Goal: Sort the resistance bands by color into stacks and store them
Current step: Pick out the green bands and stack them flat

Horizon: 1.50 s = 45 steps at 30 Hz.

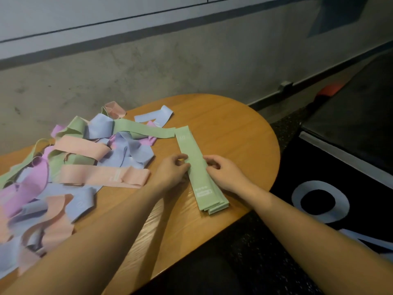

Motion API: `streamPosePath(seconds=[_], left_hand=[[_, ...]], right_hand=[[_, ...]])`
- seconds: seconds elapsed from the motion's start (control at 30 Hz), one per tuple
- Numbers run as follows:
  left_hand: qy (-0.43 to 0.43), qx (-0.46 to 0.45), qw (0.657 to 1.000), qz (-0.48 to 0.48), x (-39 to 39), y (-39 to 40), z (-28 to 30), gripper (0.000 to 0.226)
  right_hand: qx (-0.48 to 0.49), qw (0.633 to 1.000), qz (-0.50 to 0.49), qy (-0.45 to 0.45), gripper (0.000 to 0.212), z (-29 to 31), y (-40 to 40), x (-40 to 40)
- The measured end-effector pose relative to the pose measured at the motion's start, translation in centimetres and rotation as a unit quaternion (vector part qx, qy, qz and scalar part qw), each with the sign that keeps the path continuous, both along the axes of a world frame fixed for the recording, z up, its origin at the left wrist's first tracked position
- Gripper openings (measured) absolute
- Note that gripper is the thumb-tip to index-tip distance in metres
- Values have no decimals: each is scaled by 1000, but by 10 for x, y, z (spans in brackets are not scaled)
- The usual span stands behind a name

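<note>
A stack of green resistance bands [200, 175] lies flat and lengthwise on the right part of the wooden table [238, 133]. My left hand [172, 170] pinches the stack's left edge near its middle. My right hand [225, 170] grips the right edge opposite it. A loose pile of mixed bands covers the table's left half: peach bands [102, 176], blue bands [136, 150], pink bands [32, 179] and more green ones [140, 129], tangled over each other.
A concrete wall [148, 67] rises right behind the table. To the right, past the rounded table edge, stands a black box or bag with white lettering [331, 199] on dark speckled floor [244, 252]. An orange object [329, 90] lies near the wall's baseboard.
</note>
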<state>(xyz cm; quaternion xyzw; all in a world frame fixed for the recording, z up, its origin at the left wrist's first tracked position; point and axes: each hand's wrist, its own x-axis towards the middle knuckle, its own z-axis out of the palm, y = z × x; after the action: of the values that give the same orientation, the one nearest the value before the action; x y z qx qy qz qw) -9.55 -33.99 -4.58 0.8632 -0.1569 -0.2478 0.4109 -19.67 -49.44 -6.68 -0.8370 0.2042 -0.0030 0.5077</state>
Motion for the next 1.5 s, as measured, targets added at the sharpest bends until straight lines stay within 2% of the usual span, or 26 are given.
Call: streamPosePath(seconds=[0.13, 0.37, 0.43, 0.73, 0.87, 1.13, 1.33, 1.5], left_hand=[[36, -1, 999, 3, -10, 6, 4, 45], [28, 59, 995, -74, -37, 8, 11, 65], [27, 76, 992, -96, -43, 5, 11, 69], [30, 67, 991, -116, -56, 5, 11, 63], [39, 52, 993, -99, -51, 17, 12, 56], [-100, 31, 994, -29, -26, 83, 10, 21], [-196, 36, 979, 39, -9, 148, 11, 22], [-258, 81, 961, 50, 8, 208, -1, 20]], right_hand=[[-5, 1000, -6, -1, 41, 4, -2, -9], [-140, 990, 16, 22, 42, 6, -1, -32], [-153, 987, 33, 30, 42, 8, 2, -38], [-138, 988, 46, 42, 43, 19, 8, -51], [-157, 987, 31, 14, 46, 25, 12, -56], [-165, 982, 32, -85, 33, 31, 46, -39], [-167, 978, 87, -95, 26, 29, 94, -5], [-174, 969, 137, -105, 26, 26, 139, 26]])
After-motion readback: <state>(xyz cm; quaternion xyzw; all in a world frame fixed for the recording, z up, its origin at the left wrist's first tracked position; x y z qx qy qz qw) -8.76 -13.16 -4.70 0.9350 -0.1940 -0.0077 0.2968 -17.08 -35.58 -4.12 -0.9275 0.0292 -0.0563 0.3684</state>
